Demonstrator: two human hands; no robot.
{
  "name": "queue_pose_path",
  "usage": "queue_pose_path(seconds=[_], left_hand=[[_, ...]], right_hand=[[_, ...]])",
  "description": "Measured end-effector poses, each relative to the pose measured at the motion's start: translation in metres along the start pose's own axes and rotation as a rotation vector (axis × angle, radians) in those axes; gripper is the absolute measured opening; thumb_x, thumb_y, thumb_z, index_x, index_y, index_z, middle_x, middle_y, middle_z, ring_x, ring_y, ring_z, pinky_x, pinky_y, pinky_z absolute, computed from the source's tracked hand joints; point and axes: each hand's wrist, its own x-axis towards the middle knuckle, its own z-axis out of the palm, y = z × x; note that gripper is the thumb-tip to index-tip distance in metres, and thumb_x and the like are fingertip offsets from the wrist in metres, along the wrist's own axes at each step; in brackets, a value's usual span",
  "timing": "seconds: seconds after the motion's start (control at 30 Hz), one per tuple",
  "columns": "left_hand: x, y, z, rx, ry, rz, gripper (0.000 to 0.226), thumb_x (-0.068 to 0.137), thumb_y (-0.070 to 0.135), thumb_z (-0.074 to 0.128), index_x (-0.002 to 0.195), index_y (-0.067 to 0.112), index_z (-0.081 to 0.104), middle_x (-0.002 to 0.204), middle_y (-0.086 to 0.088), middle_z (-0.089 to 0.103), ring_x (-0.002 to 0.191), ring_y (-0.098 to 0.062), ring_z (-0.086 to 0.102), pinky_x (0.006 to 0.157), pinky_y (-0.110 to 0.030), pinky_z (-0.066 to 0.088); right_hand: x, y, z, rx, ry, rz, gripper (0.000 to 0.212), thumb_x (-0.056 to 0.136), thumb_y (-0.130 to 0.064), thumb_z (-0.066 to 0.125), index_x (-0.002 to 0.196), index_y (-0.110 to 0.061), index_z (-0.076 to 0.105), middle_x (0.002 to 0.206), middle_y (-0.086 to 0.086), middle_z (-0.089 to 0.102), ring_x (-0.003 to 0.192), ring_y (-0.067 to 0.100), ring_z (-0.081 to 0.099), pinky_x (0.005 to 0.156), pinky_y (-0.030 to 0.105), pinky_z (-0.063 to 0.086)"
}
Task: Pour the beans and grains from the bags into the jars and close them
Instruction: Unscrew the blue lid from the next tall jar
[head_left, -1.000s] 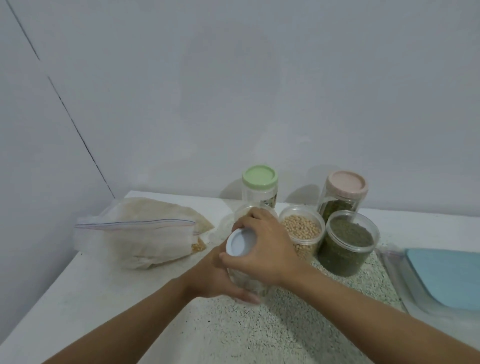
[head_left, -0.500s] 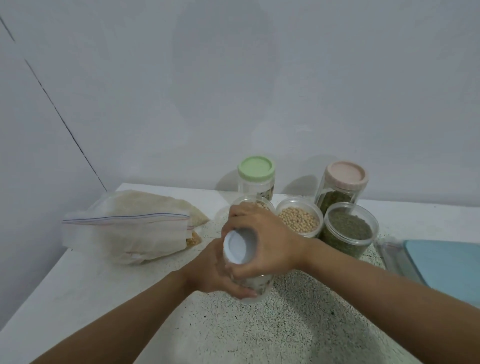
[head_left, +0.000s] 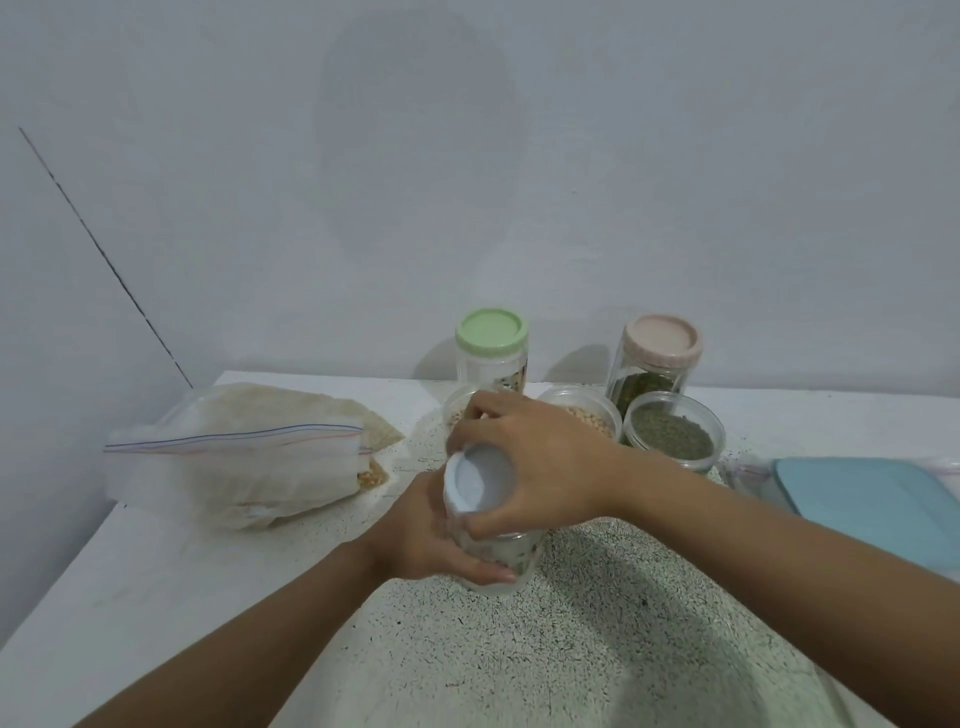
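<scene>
A clear jar (head_left: 511, 558) stands on the speckled counter (head_left: 597, 649) near its middle. My left hand (head_left: 431, 540) wraps round the jar's body. My right hand (head_left: 540, 462) grips the white lid (head_left: 480, 480) on top of the jar, fingers curled over its rim. Behind my hands stand open jars: one with pale beans (head_left: 589, 415), one with green grains (head_left: 672, 439), and one partly hidden (head_left: 460, 410). Two closed jars stand at the wall, one with a green lid (head_left: 491, 332), one with a pink lid (head_left: 660, 338). Zip bags of grain (head_left: 244, 452) lie at the left.
A light blue lid or box (head_left: 872, 504) lies at the right edge over a clear bag. The wall runs close behind the jars. The counter's left edge slants down toward the lower left corner.
My right hand has turned on the white lid, which now tilts more toward me. The jar and both hands sit slightly nearer to me than one second ago.
</scene>
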Motion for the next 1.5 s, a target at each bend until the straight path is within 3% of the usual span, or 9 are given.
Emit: queue_pose_path(seconds=[0.1,0.37,0.6,0.8,0.93,1.1,1.2,1.3,1.5], left_hand=[[0.001,0.008,0.001,-0.005,0.007,0.090,0.106,0.055,-0.010,0.093,0.126,0.058,0.054,0.127,0.030,0.060,0.121,0.001,0.059,0.098,-0.019,0.051],[-0.003,0.002,0.000,-0.040,-0.084,-0.033,0.071,0.063,0.004,0.095,0.125,0.012,0.061,0.118,0.008,0.073,0.113,-0.014,0.070,0.089,-0.026,0.057],[-0.001,0.009,0.001,-0.062,-0.016,0.067,0.103,0.062,0.000,0.094,0.136,0.056,0.048,0.132,0.021,0.060,0.125,-0.007,0.059,0.100,-0.025,0.052],[-0.002,0.004,0.002,-0.120,-0.051,-0.002,0.073,0.062,-0.003,0.094,0.125,0.022,0.069,0.120,-0.006,0.074,0.117,-0.024,0.069,0.097,-0.033,0.056],[-0.001,0.002,0.000,-0.042,-0.034,-0.026,0.068,0.063,0.015,0.097,0.123,0.022,0.067,0.118,-0.001,0.074,0.115,-0.020,0.070,0.096,-0.040,0.058],[0.001,0.012,-0.001,-0.067,-0.072,0.111,0.116,0.060,-0.004,0.093,0.127,0.074,0.040,0.132,0.037,0.054,0.125,0.004,0.056,0.100,-0.032,0.055],[0.001,0.012,0.001,-0.075,-0.071,0.078,0.094,0.061,0.015,0.096,0.134,0.055,0.052,0.134,0.009,0.064,0.125,-0.016,0.063,0.100,-0.040,0.056],[0.003,0.005,0.002,-0.127,-0.074,-0.001,0.103,0.060,-0.012,0.092,0.145,0.024,0.045,0.132,-0.014,0.065,0.126,-0.033,0.062,0.102,-0.053,0.054],[-0.001,-0.004,-0.001,-0.060,-0.078,-0.053,0.077,0.064,0.008,0.096,0.132,0.011,0.060,0.124,-0.008,0.072,0.120,-0.029,0.067,0.096,-0.055,0.057]], right_hand=[[-0.005,0.000,-0.009,0.285,-0.184,-0.110,0.059,0.067,-0.045,0.063,0.124,-0.031,0.068,0.128,-0.013,0.057,0.122,0.006,0.047,0.107,0.032,0.035],[-0.005,-0.026,0.011,-0.270,0.014,0.162,0.069,0.092,-0.076,0.027,0.129,-0.025,0.054,0.124,0.006,0.050,0.115,0.023,0.044,0.093,0.043,0.046],[-0.003,-0.014,0.002,0.334,-0.042,-0.122,0.022,0.077,-0.039,0.070,0.093,-0.024,0.074,0.107,-0.012,0.061,0.109,0.005,0.049,0.102,0.024,0.035],[0.000,-0.026,0.005,-0.186,0.034,0.260,0.071,0.093,-0.078,0.035,0.140,-0.026,0.045,0.137,0.006,0.046,0.128,0.025,0.042,0.100,0.044,0.046],[0.004,-0.027,0.002,-0.194,-0.066,0.197,0.064,0.092,-0.072,0.042,0.134,-0.024,0.051,0.131,0.007,0.049,0.127,0.029,0.040,0.098,0.048,0.048],[0.007,-0.021,-0.019,0.290,-0.242,0.015,0.015,0.082,-0.034,0.077,0.096,-0.033,0.075,0.115,-0.012,0.056,0.115,0.009,0.048,0.102,0.036,0.042],[0.008,-0.017,-0.018,0.378,-0.079,0.068,0.018,0.087,-0.042,0.074,0.096,-0.027,0.077,0.114,-0.011,0.061,0.110,0.009,0.056,0.101,0.040,0.047],[0.006,-0.019,-0.012,-0.018,0.026,0.200,0.060,0.092,-0.072,0.049,0.123,-0.023,0.062,0.122,0.001,0.055,0.115,0.021,0.053,0.098,0.044,0.049],[0.000,-0.026,-0.009,-0.233,-0.133,0.200,0.076,0.088,-0.078,0.042,0.141,-0.023,0.047,0.131,0.008,0.050,0.119,0.031,0.051,0.091,0.044,0.049]])
